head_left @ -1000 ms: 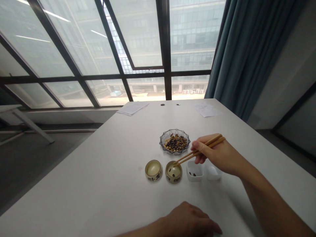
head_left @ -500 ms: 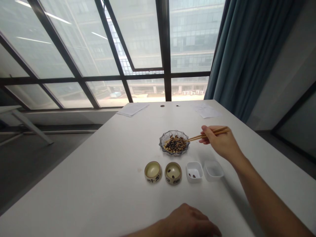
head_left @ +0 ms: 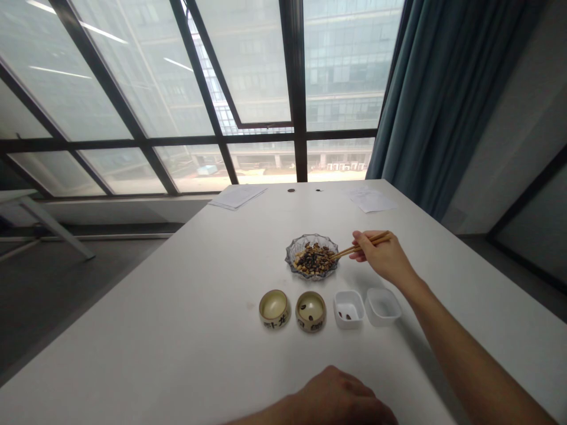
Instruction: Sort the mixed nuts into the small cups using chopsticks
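Two hands show over a white table (head_left: 177, 330), and only the right hand (head_left: 384, 255) holds anything: its fingers are clenched around a pair of wooden chopsticks (head_left: 367, 245), gripped toward their upper ends. The chopstick tips (head_left: 333, 257) reach just past the right rim of a ribbed glass dish (head_left: 289, 255) at the middle of the table, at the edge of a heap of dark and tan seeds (head_left: 315, 260) (whether the tips are pinching a seed is too small to tell). The left hand (head_left: 339, 398) sits at the near edge of the view, cut off by the frame, relaxed with its fingers curled and gripping nothing. Nearer than the glass dish stands a row of four small vessels. From the left come a ceramic cup (head_left: 274, 321) with dark brush lettering, then a matching cup (head_left: 310, 324) holding a few dark seeds, then a white square dish (head_left: 349, 323) with a few dark seeds of its own, and finally a second white square dish (head_left: 383, 316) at the right end. Loose papers (head_left: 238, 196) lie at the far left of the table, with more papers (head_left: 371, 202) at the far right, before a tall window (head_left: 248, 88) and a teal curtain (head_left: 434, 88).
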### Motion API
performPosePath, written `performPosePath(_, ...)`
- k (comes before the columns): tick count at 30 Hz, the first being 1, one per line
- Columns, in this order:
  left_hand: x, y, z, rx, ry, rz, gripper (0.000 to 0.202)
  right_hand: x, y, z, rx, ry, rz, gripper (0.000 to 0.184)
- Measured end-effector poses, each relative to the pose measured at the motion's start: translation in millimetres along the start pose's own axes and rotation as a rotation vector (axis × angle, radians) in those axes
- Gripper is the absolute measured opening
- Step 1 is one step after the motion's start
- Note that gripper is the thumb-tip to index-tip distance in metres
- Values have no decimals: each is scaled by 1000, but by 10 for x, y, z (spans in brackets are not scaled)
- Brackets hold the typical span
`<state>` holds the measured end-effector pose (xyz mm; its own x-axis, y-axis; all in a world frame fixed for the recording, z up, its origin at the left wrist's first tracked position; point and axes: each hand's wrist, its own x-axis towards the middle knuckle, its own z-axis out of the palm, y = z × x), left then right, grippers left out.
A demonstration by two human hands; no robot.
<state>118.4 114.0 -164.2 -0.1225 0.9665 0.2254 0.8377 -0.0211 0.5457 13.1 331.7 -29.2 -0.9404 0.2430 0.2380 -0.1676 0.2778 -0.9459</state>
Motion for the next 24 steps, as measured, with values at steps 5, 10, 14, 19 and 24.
performPosePath(5,-14,-33,35,3,-3,20,21,0,12,49,40,32,44,45)
performPosePath(10,-17,-39,49,13,17,40,20,-20,16,71,30,3,53,46)
performPosePath(14,-7,-49,48,2,-5,29,20,-21,26,88,35,18,43,46)
performPosePath(19,-12,-37,31,-3,7,27,21,-28,-70,42,55,136,32,49)
performPosePath(24,-25,-24,19,-1,21,45,21,-82,-264,-82,68,188,1,54)
